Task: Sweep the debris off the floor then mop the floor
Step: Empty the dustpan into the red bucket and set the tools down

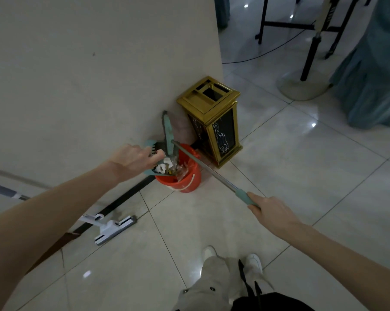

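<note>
White flat-headed mop with a grey pole lies at the left. Its head rests on the floor just beside the black skirting strip, its long axis running from the head up and left to the frame's edge.

The left hand reaches over the bucket, its fingers curled on the comb-toothed edge of a teal plastic dustpan. The dustpan is held tilted above the round red plastic bucket, with white and yellowish debris lying in its mouth and in the bucket below. A silver metal handle slants from the dustpan down and right to a teal grip, which the right hand holds with its fingers wrapped round it.

Just right of the bucket, at the corner of the plain cream wall, stands a square gold-framed waste bin with dark marbled panels.

The floor is glossy pale tile with thin dark joints and reflected lamps. Farther right are a round pedestal base, dark furniture legs and blue-green draped cloth.
</note>
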`<state>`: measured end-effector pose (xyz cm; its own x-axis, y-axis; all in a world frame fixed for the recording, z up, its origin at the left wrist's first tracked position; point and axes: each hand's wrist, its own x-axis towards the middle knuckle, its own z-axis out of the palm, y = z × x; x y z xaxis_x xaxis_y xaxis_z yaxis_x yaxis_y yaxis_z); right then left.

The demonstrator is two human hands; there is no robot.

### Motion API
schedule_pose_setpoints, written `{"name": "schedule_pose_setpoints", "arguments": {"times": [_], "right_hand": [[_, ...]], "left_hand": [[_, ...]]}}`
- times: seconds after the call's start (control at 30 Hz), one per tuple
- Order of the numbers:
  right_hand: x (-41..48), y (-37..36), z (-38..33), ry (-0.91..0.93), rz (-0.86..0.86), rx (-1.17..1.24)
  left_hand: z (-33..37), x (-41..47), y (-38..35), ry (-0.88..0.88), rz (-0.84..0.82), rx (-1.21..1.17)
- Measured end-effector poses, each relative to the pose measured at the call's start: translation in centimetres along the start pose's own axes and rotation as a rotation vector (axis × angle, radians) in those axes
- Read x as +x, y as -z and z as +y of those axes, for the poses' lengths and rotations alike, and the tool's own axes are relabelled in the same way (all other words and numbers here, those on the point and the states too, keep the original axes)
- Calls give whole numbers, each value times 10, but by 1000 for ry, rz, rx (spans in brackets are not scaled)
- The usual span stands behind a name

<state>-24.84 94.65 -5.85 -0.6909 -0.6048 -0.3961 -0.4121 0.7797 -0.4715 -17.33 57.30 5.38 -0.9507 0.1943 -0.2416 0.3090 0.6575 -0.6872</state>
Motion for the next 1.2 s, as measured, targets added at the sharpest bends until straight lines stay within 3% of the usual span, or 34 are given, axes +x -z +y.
{"name": "schedule_pose_setpoints", "arguments": {"times": [0.17,0.37,0.63,0.93,1.2], "right_hand": [[-9,-11,2,11,7,148],[-10,-9,1,2,-11,-52],[-9,-13,3,37,-3,220],[-7,-13,15,-5,20,-51],[-19,-20,29,15,28,154]], "left_hand": [[-1,3,0,94,66,-98],[-8,6,7,-6,75,42],[-14,9,11,10,152,-108],[-22,17,17,-29,187,-113],[-20,17,21,30,174,-101]]}}
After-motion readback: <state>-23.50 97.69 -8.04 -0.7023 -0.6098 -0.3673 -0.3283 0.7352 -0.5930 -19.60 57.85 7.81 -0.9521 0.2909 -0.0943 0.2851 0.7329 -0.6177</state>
